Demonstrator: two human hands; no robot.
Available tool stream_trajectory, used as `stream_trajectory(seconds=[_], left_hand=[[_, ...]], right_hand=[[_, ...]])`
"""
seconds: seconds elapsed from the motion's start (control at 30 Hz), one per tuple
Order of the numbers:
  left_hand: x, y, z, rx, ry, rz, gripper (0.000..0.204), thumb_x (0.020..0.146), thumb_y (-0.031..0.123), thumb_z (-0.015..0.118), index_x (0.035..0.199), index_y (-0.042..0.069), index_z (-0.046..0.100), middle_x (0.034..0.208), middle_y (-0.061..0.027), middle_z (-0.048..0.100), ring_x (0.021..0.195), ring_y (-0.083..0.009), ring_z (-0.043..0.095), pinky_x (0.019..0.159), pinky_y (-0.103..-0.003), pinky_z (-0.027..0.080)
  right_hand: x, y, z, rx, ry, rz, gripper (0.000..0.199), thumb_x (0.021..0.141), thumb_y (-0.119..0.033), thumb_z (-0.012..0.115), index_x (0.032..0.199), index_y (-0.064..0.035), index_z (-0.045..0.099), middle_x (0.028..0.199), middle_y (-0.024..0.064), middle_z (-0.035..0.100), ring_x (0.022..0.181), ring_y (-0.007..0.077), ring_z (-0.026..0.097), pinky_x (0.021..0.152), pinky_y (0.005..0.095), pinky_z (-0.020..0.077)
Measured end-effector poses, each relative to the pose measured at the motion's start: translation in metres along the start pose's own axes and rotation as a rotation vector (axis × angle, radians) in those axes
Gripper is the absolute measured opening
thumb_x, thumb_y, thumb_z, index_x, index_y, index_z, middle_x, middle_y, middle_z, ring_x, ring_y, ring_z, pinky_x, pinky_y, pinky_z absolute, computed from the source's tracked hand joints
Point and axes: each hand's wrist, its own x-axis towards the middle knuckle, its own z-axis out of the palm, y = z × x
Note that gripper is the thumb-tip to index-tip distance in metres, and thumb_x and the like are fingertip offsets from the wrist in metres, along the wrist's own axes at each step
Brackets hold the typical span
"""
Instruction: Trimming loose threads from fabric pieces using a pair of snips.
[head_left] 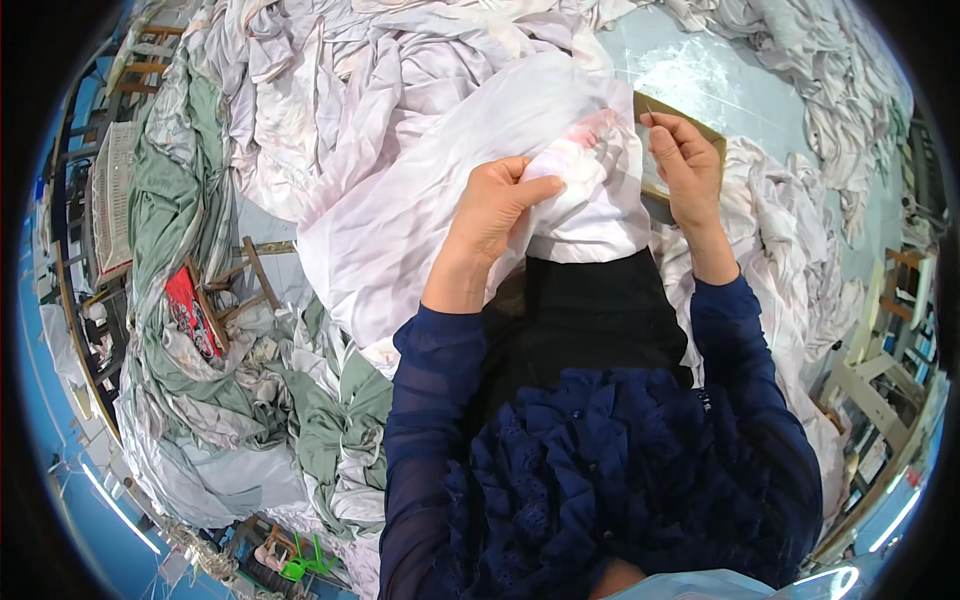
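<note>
A large white cloth (pixel 400 200) lies over my lap and spreads away to the left. My left hand (pixel 497 205) pinches a bunched fold of it, thumb on top. A faint pink stain shows on the cloth just above that hand. My right hand (pixel 682 165) is raised at the cloth's right edge with fingertips pinched together, seemingly on a thin needle or thread; what it holds is too small to make out. Under the right hand lies a flat brown board (pixel 700 128). Both forearms wear dark blue sleeves.
Heaps of white and pale green fabric (pixel 200 330) surround me on the left, back and right. A wooden stool frame with a red item (pixel 195 305) stands at left. Pale floor (pixel 700 70) shows at the back right. Wooden furniture (pixel 880 390) stands at the right rim.
</note>
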Motion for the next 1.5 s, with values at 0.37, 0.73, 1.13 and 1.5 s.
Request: stream_trajectory(seconds=[0.37,0.73,1.13,1.5], left_hand=[[0.015,-0.017,-0.009,0.160,0.214,0.150,0.025,0.094,0.022,0.065,0.083,0.000,0.069,0.063,0.0059,0.053,0.053,-0.0025,0.042,0.047,-0.023,0.030],[-0.012,-0.016,-0.043,0.322,0.203,0.085,0.033,0.096,0.033,0.065,0.088,0.002,0.071,0.064,0.0072,0.053,0.054,-0.0015,0.039,0.047,-0.023,0.029],[-0.070,-0.006,-0.089,0.375,0.022,-0.110,0.048,0.101,0.045,0.052,0.097,0.001,0.071,0.080,0.0023,0.060,0.072,-0.0064,0.050,0.066,-0.021,0.040],[-0.086,-0.026,-0.105,0.360,0.005,-0.034,0.036,0.100,0.035,0.056,0.101,0.001,0.068,0.086,0.0028,0.064,0.075,-0.0059,0.054,0.068,-0.023,0.043]], right_hand=[[-0.014,0.014,0.022,0.004,-0.072,0.005,0.024,0.101,-0.019,0.058,0.116,-0.0007,0.062,0.085,-0.0044,0.062,0.063,-0.0011,0.042,0.054,0.0147,0.0329],[-0.021,0.037,-0.003,0.257,0.293,0.129,0.026,0.103,-0.026,0.055,0.114,-0.0041,0.061,0.087,-0.0056,0.056,0.066,-0.0004,0.042,0.052,0.0155,0.0314],[-0.024,-0.022,0.040,-0.195,-0.126,-0.176,0.017,0.098,-0.014,0.061,0.104,-0.0015,0.070,0.075,-0.0091,0.054,0.063,-0.0004,0.041,0.055,0.0170,0.0314],[-0.007,-0.043,0.097,-0.751,-0.724,-0.535,0.040,0.078,-0.004,0.069,0.118,-0.0107,0.065,0.106,0.0090,0.066,0.088,0.0295,0.064,0.074,0.0361,0.0509]])
